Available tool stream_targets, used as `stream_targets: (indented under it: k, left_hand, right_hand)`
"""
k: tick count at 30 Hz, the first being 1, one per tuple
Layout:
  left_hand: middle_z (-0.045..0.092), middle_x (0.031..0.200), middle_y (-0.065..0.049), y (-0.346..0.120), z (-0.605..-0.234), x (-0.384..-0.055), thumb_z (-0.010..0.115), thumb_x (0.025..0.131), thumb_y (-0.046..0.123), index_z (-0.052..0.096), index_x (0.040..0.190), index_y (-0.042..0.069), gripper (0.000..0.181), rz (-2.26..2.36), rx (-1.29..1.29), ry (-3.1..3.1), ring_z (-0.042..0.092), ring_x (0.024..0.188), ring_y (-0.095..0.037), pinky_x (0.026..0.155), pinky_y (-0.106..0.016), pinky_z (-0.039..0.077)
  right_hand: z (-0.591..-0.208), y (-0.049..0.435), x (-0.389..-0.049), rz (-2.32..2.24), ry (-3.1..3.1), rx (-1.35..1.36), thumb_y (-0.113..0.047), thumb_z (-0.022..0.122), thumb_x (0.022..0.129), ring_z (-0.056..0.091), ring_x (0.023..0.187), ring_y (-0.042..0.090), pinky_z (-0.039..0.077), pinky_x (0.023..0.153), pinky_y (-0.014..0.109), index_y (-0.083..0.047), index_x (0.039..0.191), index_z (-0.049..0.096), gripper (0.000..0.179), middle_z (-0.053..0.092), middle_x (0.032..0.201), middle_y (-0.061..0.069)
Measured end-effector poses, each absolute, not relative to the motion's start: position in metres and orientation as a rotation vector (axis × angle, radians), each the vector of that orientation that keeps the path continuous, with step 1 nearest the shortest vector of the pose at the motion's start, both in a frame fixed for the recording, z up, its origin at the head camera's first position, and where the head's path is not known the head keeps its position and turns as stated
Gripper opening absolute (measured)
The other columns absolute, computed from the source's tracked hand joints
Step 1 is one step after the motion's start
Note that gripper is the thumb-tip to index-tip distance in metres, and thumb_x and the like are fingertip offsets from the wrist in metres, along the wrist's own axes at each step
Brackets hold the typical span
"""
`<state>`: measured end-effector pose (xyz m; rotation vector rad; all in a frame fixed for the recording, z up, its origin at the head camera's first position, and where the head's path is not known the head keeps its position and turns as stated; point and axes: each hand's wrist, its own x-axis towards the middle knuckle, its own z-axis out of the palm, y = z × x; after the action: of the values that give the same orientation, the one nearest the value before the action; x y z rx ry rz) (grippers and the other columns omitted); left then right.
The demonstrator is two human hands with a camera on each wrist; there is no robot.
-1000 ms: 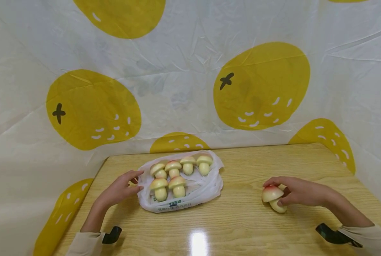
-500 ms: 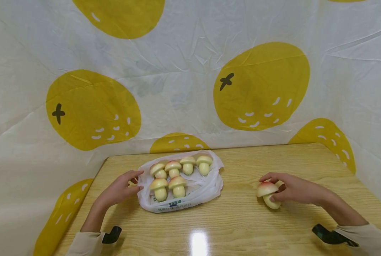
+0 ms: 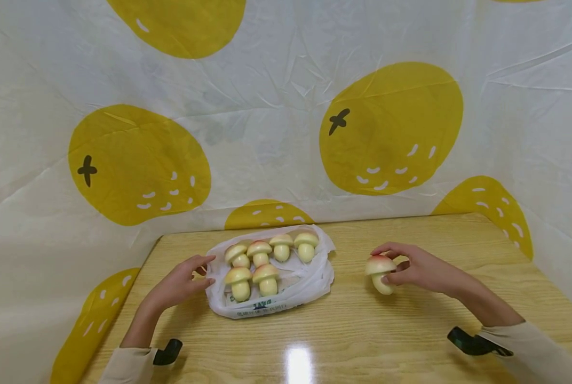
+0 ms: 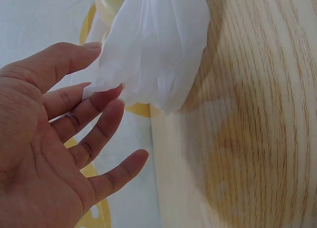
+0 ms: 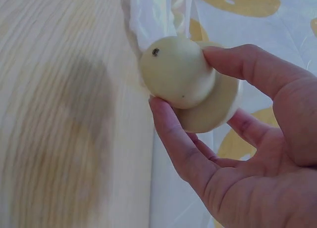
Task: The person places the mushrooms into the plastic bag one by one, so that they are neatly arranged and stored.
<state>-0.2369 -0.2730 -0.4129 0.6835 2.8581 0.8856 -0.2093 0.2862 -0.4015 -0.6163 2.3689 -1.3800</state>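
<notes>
My right hand (image 3: 418,269) holds a toy mushroom (image 3: 380,266) with a red-tinged cap and pale stem, to the right of the bag. In the right wrist view, thumb and fingers pinch this mushroom (image 5: 178,72), its rounded stem end facing the camera above the wood. A white plastic bag (image 3: 315,293) lies spread open with several similar mushrooms (image 3: 240,290) in two rows. At the bag's left edge is my left hand (image 3: 182,282), fingers loosely bent. The left wrist view has these fingertips touching the thin plastic (image 4: 153,50), partly behind its edge.
The wood-grain table (image 3: 353,341) carries the bag at its back left. A white cloth (image 3: 267,133) printed with large yellow fruit hangs behind and along the sides. Dark wrist mounts (image 3: 168,352) stick out from both sleeves.
My right hand has carried the mushroom left and a little farther back, closer to the bag. The left hand and the bag's mushrooms have stayed in place.
</notes>
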Motion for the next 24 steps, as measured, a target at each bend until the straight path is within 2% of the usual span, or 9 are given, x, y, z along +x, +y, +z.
stream_targets:
  k: [11,19,24]
  left_hand:
    - [0.063,0.117,-0.007,-0.272,-0.411,-0.238,0.071,0.097,0.024,0.053,0.143,-0.004,0.057,0.895,0.680,2.850,0.060,0.106,-0.028,0.089,-0.054,0.047]
    - [0.063,0.119,-0.008,-0.272,-0.411,-0.239,0.071,0.097,0.025,0.053,0.143,-0.004,0.058,0.893,0.675,2.839,0.059,0.107,-0.027,0.089,-0.055,0.048]
    - [0.063,0.120,-0.009,-0.271,-0.412,-0.241,0.070,0.097,0.024,0.052,0.144,-0.005,0.058,0.887,0.673,2.843,0.059,0.107,-0.027,0.090,-0.056,0.047]
  right_hand:
    - [-0.390,0.261,-0.222,-1.494,2.361,-0.592,-0.014,0.076,0.091,0.067,0.094,0.031,0.057,0.077,0.035,-0.003,0.141,0.052,0.057,0.048,0.135,0.029]
    - [-0.384,0.239,-0.232,-1.518,2.408,-0.576,-0.018,0.078,0.090,0.068,0.093,0.028,0.057,0.079,0.038,-0.009,0.139,0.055,0.056,0.054,0.128,0.023]
    - [-0.381,0.225,-0.240,-1.511,2.417,-0.597,-0.020,0.079,0.089,0.068,0.093,0.028,0.056,0.080,0.037,-0.010,0.139,0.055,0.057,0.055,0.129,0.022]
